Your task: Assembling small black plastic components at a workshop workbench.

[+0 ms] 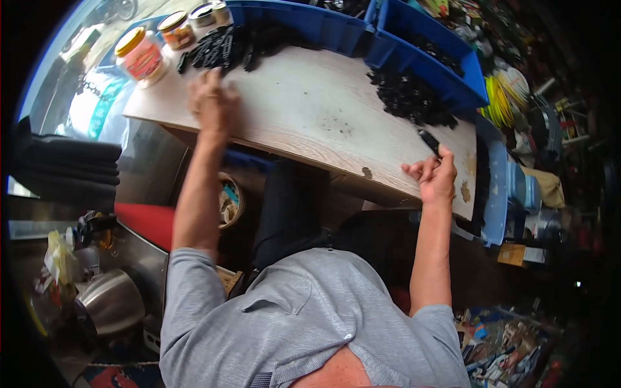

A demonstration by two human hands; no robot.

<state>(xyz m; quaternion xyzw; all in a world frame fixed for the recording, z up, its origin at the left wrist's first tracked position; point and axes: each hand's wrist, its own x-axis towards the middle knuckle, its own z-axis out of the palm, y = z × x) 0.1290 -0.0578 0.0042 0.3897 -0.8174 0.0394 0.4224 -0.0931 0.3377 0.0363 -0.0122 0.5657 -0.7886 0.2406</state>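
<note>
My left hand (212,103) is over the far left part of the pale wooden tabletop (297,97). Its fingertips reach the near edge of a heap of black elongated parts (226,46). Motion smears this hand, so I cannot make out whether it grips any of them. On the right, my right hand (436,176) is closed on a small black oblong piece (429,141), which points up and left from the fingers. Just beyond that piece lies a second heap of small black parts (414,97), spread on the table before a blue bin.
Blue plastic bins (475,77) line the table's far edge. Lidded jars (140,57) stand at the far left corner. A round bucket (229,200) sits below the table, and a metal kettle (111,301) is at lower left. Yellow coiled cable (497,103) hangs at right.
</note>
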